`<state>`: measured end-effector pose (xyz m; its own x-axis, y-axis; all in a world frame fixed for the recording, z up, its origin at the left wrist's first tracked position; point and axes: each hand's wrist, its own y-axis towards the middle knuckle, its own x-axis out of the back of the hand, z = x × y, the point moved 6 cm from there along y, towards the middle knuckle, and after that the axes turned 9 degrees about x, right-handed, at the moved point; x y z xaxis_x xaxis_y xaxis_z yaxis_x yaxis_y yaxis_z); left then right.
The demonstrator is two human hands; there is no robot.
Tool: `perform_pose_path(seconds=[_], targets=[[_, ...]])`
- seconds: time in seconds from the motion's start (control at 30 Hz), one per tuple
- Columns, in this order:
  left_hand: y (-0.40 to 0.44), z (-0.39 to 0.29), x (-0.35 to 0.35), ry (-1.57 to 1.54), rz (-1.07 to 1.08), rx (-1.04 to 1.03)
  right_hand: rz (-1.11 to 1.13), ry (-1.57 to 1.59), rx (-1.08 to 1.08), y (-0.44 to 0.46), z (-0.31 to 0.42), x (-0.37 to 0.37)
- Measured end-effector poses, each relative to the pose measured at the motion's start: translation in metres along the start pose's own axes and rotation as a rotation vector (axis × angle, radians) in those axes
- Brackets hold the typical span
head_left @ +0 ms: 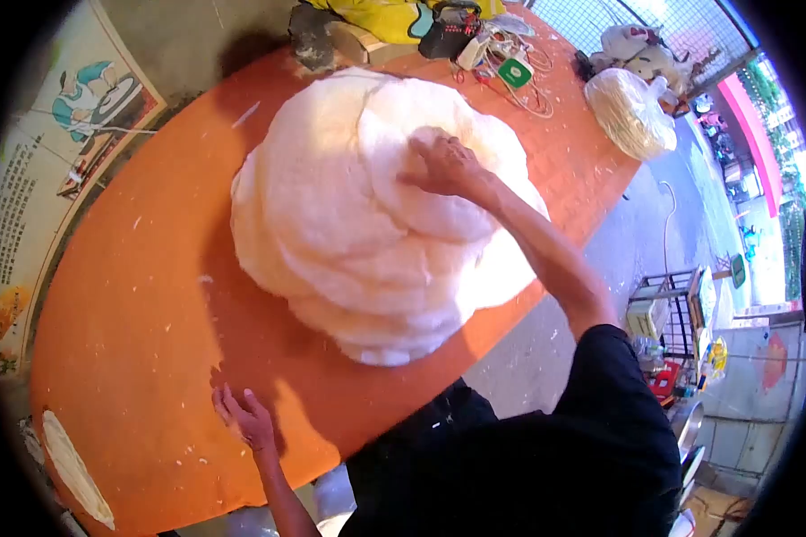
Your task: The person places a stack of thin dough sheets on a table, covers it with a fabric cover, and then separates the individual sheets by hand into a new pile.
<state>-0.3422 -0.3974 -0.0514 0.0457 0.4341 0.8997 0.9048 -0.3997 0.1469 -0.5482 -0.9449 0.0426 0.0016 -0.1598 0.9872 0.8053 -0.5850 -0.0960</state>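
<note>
A big rounded pile of fluffy white batting layers (331, 179), which looks like cotton wadding, stands on the orange table. Its layers overlap with uneven edges, and a smaller rounded piece lies on top at the right. My right hand (448, 166) reaches across and rests on that upper piece, fingers spread over the fluff. Over the table to the lower left of the pile, my left hand (246, 419) is held apart from it, palm partly turned up, fingers apart and holding nothing.
The orange table (134, 313) has a curved far edge and white fluff scraps. A power strip with cables (513, 72) and yellow cloth (381, 18) lie at the back. A clear bag (631, 112) sits at the right corner. An illustrated board (54, 152) stands left; a wire rack (672, 309) stands right.
</note>
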Motion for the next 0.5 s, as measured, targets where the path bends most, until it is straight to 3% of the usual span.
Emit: perform_pose_path(seconds=[0.03,0.1,0.17,0.23,0.3,0.37,0.43,0.5], targets=[[0.009,-0.018,-0.007,0.035,0.003,-0.022,0.101,0.049,0.048,0.008,-0.007,0.008],[0.032,-0.045,-0.033,-0.033,-0.003,-0.012,0.068,0.124,0.011,0.041,-0.041,0.041],[0.044,-0.063,-0.055,-0.065,-0.003,0.026,-0.142,0.307,0.032,0.101,-0.097,0.049],[0.054,-0.081,-0.075,-0.066,-0.007,0.081,-0.155,0.671,-0.004,0.167,-0.147,0.055],[0.059,-0.102,-0.077,0.036,-0.003,0.118,-0.211,1.119,-0.209,0.19,-0.146,0.087],[0.061,-0.111,-0.076,0.098,-0.007,0.097,-0.305,1.47,-0.195,0.278,-0.191,0.068],[0.066,-0.107,-0.079,0.109,-0.018,-0.005,-0.5,1.613,-0.205,0.301,-0.174,0.086],[0.063,-0.099,-0.087,0.127,-0.044,-0.008,-0.512,1.722,-0.265,0.345,-0.184,0.077]])
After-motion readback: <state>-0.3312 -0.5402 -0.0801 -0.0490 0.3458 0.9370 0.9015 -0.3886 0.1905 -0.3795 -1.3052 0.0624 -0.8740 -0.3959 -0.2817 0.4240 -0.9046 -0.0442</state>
